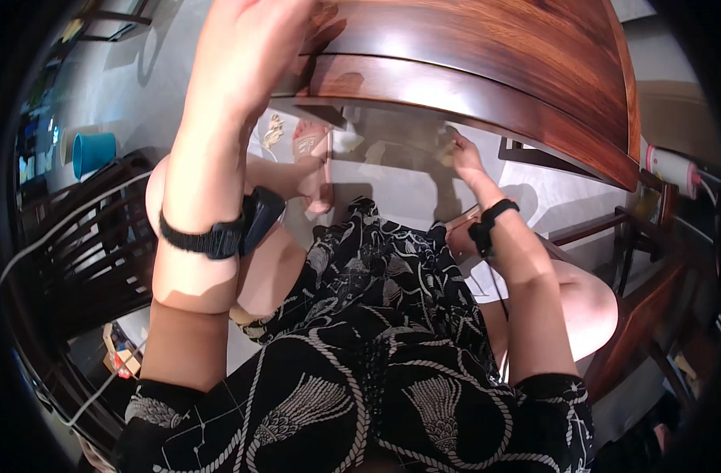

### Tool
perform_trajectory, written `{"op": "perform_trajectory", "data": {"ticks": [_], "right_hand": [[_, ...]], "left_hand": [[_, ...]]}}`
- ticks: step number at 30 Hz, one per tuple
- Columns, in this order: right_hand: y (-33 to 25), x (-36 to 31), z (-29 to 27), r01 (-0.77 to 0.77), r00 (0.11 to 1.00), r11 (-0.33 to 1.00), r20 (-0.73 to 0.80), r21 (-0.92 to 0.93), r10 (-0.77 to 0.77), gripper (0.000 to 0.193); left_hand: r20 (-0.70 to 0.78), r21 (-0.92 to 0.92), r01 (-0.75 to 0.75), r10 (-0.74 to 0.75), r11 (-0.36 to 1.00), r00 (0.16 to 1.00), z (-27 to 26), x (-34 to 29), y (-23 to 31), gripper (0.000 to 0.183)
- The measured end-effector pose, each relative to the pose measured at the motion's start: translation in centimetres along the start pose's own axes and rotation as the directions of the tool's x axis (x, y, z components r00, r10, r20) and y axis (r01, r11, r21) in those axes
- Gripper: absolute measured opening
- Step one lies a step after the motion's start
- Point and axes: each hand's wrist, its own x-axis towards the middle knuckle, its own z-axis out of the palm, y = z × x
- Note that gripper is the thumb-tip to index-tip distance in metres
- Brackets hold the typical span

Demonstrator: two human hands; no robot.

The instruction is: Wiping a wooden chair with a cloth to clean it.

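Observation:
My left hand [259, 39] is raised over the left corner of a glossy reddish-brown wooden table [487, 39]. The picture's upper edge cuts off its fingers, so what they do is hidden. Lower down, below the table's front edge, my right hand [466, 155] reaches forward with its fingers curled. Something small and pale, blurred, shows at those fingertips; I cannot make out its kind. A black strap with a dark box [259, 217] circles my left forearm, and a black band [491, 222] is on my right wrist.
Dark wooden chairs stand at the left [69, 260] and right. A blue bin [94, 154] is on the grey floor to the far left. Crumpled pale scraps [274, 130] lie near my foot. A white and pink cylindrical device [670, 169] with a cable sits by the table's right end.

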Motion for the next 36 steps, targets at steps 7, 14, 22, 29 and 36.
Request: {"op": "perform_trajectory", "data": {"ticks": [7, 14, 22, 29, 36], "right_hand": [[-32.7, -10.4, 7.5, 0.132, 0.991, -0.054, -0.131, 0.990, 0.011, 0.030], [-36.9, -14.8, 12.7, 0.440, 0.897, 0.818, -0.229, 0.371, -0.379, 0.050], [-26.5, -6.6, 19.4, 0.380, 0.904, 0.912, -0.271, 0.152, -0.332, 0.054], [-20.0, -1.4, 21.0, 0.197, 0.979, 0.975, 0.030, 0.103, -0.201, 0.055], [-20.3, -0.9, 25.1, 0.132, 0.990, 0.922, -0.101, 0.365, -0.101, 0.037]], "left_hand": [[-0.142, -0.171, -0.077, 0.053, 0.982, 0.988, -9.6, 1.2, -2.0, 0.037], [-0.150, 0.009, 0.037, -0.035, 0.999, 0.988, -11.9, 0.1, -5.6, 0.051], [0.033, 0.455, 0.102, -0.131, 0.885, 0.991, -5.6, -2.2, -8.9, 0.064], [-0.126, 0.268, 0.192, -0.163, 0.944, 0.979, -3.6, -2.4, -8.5, 0.045], [-0.138, 0.237, 0.099, -0.068, 0.966, 0.988, -4.2, -2.7, -9.4, 0.045]]}}
